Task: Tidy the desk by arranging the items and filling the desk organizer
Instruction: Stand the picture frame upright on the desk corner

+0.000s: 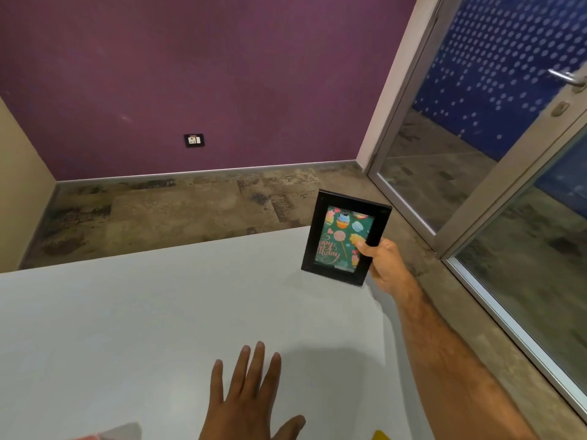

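Two hands: both show over one white bench, with the picture frame taken as the landmark.
Wall: purple wall [203, 74] stands far behind the picture frame, across a strip of mottled floor [178, 208].
Bench: white bench [127, 328] fills the lower left and middle; the picture frame is at its far right corner, close to the right edge.
Glass door: glass door [495, 160] with a metal frame stands to the right of the picture frame, off the bench; a lever handle [568, 78] shows high on it, and a dotted blue surface lies behind the glass.
Right arm: bare forearm [444, 354] runs from the lower right up to the picture frame's right side.
Left hand: left hand [251, 395] is nearer the camera than the picture frame and to its left, palm down over the bench, fingers straight and spread, holding nothing; whether it touches the bench cannot be told.
Picture frame: black picture frame [344, 238] stands upright, slightly tilted, with its lower edge at or just above the bench; contact cannot be told. It shows a green birthday card with cupcakes and a lollipop.
Right hand: right hand [382, 265] takes the frame's right side, thumb on the front glass, fingers behind it; the grip pinches the frame.
Wall socket: black wall socket [194, 140] sits low on the wall, far left of the picture frame.
Yellow item: yellow corner [382, 436] shows at the bottom picture edge, below the picture frame; what it is cannot be told.
Pale item: blurred pale and reddish shape [117, 433] lies at the bottom edge, far left of the yellow corner.
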Available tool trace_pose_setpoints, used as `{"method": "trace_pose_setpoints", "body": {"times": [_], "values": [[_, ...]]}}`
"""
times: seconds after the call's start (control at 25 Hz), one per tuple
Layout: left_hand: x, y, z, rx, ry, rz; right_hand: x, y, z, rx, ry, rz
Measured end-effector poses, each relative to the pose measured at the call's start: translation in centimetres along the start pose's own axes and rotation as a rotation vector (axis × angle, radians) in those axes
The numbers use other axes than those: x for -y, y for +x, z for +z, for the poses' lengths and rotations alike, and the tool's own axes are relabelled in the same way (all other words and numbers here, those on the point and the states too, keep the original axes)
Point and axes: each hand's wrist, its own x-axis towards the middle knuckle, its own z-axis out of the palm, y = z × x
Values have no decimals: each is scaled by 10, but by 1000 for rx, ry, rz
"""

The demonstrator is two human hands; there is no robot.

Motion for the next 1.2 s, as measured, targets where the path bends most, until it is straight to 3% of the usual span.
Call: {"method": "trace_pose_setpoints", "body": {"times": [0.6,0.88,1.12,1.2], "values": [[1,3,3,-44,24,16,0,62,-10,-138,-221,67],[-3,-1,-3,-24,34,14,-18,42,-20,-219,-136,65],[-9,-9,-19,52,-6,-25,-37,-25,-10,-334,-126,-82],[-9,-10,-22,94,-10,-48,-48,-55,-5,-329,-289,-189]]}}
